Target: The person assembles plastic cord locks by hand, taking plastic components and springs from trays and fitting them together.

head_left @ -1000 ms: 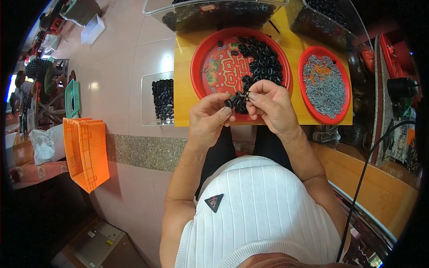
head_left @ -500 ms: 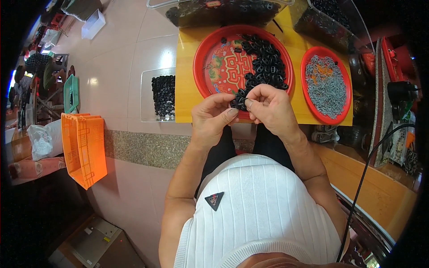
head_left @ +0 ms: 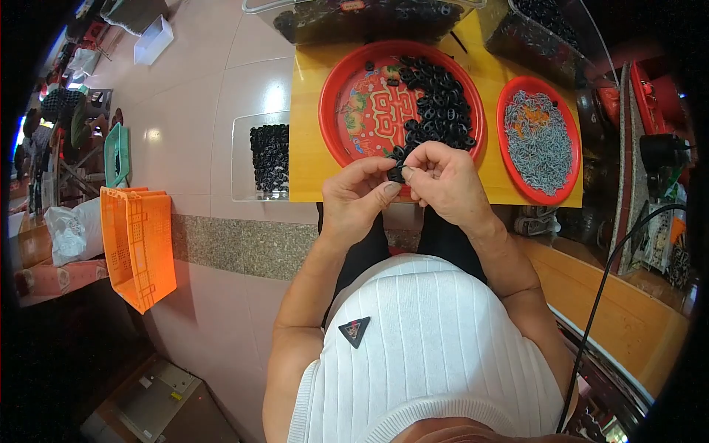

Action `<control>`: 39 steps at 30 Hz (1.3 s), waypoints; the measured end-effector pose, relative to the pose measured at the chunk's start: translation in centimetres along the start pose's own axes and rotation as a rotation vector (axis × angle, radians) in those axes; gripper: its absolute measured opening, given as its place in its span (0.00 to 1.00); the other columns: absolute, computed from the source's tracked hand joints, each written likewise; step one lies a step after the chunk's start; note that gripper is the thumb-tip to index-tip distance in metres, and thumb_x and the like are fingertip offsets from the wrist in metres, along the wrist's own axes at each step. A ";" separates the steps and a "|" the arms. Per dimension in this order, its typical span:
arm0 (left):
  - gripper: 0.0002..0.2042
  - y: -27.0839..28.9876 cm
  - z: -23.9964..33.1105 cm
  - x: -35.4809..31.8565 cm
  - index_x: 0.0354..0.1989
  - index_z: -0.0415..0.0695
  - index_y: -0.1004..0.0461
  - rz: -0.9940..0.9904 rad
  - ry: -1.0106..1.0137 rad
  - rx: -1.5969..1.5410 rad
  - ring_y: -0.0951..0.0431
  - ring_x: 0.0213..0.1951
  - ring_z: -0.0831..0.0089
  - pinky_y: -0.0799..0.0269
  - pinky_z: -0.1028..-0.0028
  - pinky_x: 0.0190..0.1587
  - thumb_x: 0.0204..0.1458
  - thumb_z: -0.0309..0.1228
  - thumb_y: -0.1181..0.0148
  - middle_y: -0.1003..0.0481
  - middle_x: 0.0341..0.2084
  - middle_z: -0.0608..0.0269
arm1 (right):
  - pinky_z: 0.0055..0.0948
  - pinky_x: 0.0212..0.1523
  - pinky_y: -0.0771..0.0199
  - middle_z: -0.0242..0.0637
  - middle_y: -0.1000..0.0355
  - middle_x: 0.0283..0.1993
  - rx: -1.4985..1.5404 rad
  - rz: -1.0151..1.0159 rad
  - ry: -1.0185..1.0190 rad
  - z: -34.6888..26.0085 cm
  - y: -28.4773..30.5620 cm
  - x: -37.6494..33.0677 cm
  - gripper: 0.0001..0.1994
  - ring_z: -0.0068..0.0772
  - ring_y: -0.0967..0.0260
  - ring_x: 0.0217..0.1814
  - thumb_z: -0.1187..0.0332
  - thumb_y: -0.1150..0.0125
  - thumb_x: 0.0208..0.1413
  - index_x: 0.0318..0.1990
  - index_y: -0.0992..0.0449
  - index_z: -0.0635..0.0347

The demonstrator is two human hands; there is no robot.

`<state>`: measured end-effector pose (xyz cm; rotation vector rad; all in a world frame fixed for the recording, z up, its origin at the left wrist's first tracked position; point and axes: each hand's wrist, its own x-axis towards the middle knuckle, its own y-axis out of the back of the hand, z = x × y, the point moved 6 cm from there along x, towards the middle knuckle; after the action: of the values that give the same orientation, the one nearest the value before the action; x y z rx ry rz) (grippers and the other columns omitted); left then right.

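Nearest the camera, the person's white ribbed top (head_left: 436, 347) fills the lower frame, and both forearms reach forward from it. The left hand (head_left: 360, 198) and right hand (head_left: 445, 181) meet just over the near rim of the large red tray (head_left: 347, 88), fingertips pressed together around a small black part (head_left: 397, 173). Both hands are closed in a pinch on it; the part is mostly hidden by the thumbs, so its exact shape cannot be told.

The risk starts here: the piece is tiny and held only by fingertips above the tabletop's near edge. A slip would likely send it into the lap or onto the tiled floor (head_left: 199, 96) rather than back into the tray.

Beyond the hands, a heap of black parts (head_left: 437, 103) lies on the right half of the large tray, close to the rim. A careless reach could push some over the edge onto the yellow tabletop (head_left: 306, 125). To the right, the smaller red tray (head_left: 509, 162) holds grey metal pieces (head_left: 540, 140); it seems to overhang the near edge slightly, so a knock from the right wrist may tip it.

To the left, a clear box of black parts (head_left: 269, 155) sits on the floor just beside the tabletop.
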<state>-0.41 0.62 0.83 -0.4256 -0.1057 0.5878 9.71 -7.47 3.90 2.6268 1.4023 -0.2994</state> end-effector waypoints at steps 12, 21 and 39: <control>0.13 0.3 -0.1 0.1 0.39 0.33 0.30 0.014 0.002 0.005 0.31 0.28 0.83 0.34 0.84 0.30 0.43 0.19 0.41 0.30 0.25 0.66 | 0.15 0.21 0.36 0.28 0.33 0.22 -0.006 -0.045 -0.103 0.1 0.1 0.4 0.03 0.13 0.36 0.23 0.75 0.46 0.47 0.29 0.31 0.67; 0.13 0.3 -0.2 0.1 0.40 0.33 0.30 0.001 -0.014 0.019 0.31 0.28 0.82 0.33 0.84 0.31 0.44 0.19 0.42 0.30 0.26 0.66 | 0.14 0.17 0.37 0.29 0.34 0.20 0.008 -0.069 -0.106 0.5 -0.2 0.5 0.04 0.14 0.37 0.19 0.74 0.46 0.48 0.29 0.31 0.67; 0.12 -0.7 1.3 0.1 0.38 0.33 0.30 -0.082 -0.163 0.173 0.27 0.30 0.77 0.30 0.82 0.32 0.42 0.14 0.45 0.30 0.29 0.60 | 0.18 0.23 0.27 0.36 0.31 0.25 0.592 -0.410 -0.219 3.0 -0.4 0.7 0.08 0.24 0.31 0.22 0.72 0.43 0.48 0.34 0.33 0.66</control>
<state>-0.22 0.62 2.35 -0.2042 -0.2255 0.5453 9.46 -7.34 0.83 2.5540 2.0007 -1.1745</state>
